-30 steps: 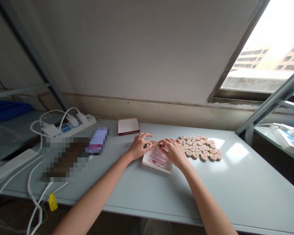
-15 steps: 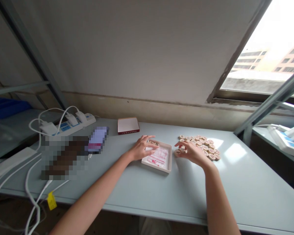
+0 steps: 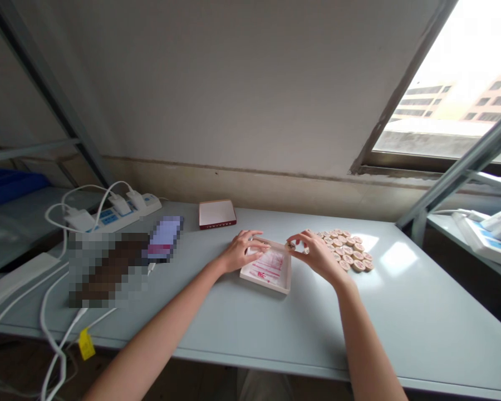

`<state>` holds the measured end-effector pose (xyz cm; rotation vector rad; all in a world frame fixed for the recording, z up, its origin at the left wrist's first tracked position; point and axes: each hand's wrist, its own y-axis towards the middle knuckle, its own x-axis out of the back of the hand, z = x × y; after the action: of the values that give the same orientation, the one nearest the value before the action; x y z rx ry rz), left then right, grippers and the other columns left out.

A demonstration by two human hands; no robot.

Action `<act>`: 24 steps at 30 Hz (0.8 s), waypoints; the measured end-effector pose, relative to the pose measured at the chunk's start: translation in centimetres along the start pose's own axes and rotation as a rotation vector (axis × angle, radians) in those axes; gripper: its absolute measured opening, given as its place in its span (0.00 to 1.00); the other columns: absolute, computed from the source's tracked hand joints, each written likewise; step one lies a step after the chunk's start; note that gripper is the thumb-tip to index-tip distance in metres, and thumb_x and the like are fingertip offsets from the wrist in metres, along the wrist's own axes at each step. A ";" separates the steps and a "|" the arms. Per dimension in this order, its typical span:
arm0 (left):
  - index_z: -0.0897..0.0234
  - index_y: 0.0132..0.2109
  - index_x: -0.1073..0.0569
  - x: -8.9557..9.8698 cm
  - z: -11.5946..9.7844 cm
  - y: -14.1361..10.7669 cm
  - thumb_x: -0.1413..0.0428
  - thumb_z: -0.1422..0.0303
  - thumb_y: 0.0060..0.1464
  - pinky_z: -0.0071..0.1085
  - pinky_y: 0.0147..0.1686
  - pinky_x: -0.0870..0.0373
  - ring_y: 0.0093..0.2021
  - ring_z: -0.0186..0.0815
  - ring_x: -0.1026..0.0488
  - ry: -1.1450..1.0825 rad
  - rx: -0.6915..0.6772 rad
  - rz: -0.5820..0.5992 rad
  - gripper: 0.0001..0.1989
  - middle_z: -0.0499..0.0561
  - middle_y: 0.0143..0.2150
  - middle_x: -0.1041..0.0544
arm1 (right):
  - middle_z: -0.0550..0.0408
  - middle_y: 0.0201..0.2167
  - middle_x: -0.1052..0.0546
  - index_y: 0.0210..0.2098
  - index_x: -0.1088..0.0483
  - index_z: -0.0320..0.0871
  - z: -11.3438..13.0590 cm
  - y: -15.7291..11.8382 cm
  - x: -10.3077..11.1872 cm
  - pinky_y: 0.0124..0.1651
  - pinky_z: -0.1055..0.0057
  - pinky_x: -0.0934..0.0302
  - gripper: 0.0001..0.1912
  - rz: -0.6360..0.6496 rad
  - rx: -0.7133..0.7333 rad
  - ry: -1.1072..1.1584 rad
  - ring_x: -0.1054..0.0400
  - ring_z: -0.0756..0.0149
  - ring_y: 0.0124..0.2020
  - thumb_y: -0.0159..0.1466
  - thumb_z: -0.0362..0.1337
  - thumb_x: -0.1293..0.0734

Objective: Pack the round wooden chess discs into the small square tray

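You pinch a Chinese chess piece [image 3: 291,245] between the thumb and fingers of your right hand [image 3: 319,255], at the right rim of a shallow white box [image 3: 264,284] on a gray-blue table [image 3: 217,317]. Your left hand [image 3: 236,254] reaches over the box's far left corner, fingers spread and thumb apart; whether they touch the box you cannot tell from this angle. Beyond your right hand, round wooden pieces [image 3: 347,250] lie face up in a close cluster. A red-sided lid [image 3: 217,213] sits near the wall [image 3: 242,100], its pale inside upward.
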<state>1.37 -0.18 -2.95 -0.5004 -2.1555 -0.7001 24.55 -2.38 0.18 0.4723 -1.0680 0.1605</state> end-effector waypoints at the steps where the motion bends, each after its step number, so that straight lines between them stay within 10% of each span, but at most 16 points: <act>1: 0.53 0.45 0.29 -0.1 0.1 0.0 0.49 0.66 0.50 0.38 0.54 0.46 0.53 0.37 0.42 -0.007 0.005 -0.013 0.14 0.48 0.54 0.37 | 0.54 0.35 0.31 0.38 0.33 0.48 0.4 0.2 -0.4 0.39 0.68 0.46 0.09 0.009 0.015 -0.023 0.37 0.64 0.37 0.59 0.40 0.40; 14: 0.56 0.44 0.28 -0.5 0.1 0.1 0.50 0.68 0.51 0.35 0.54 0.44 0.51 0.35 0.38 -0.031 0.018 -0.042 0.13 0.50 0.50 0.33 | 0.55 0.34 0.28 0.39 0.34 0.48 2.6 0.8 -2.4 0.39 0.66 0.55 0.07 -0.029 0.082 -0.290 0.39 0.63 0.37 0.60 0.36 0.40; 24: 0.61 0.44 0.30 -0.7 1.2 0.3 0.53 0.71 0.52 0.33 0.52 0.43 0.49 0.35 0.38 -0.085 0.092 -0.166 0.13 0.50 0.45 0.31 | 0.53 0.37 0.29 0.35 0.31 0.47 -2.2 -1.2 1.0 0.37 0.65 0.54 0.09 0.017 -0.306 -0.406 0.37 0.58 0.38 0.56 0.40 0.38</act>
<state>1.26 0.76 -4.01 -0.3097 -2.3172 -0.6760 27.25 -2.61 -0.13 0.2217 -1.4668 -0.0898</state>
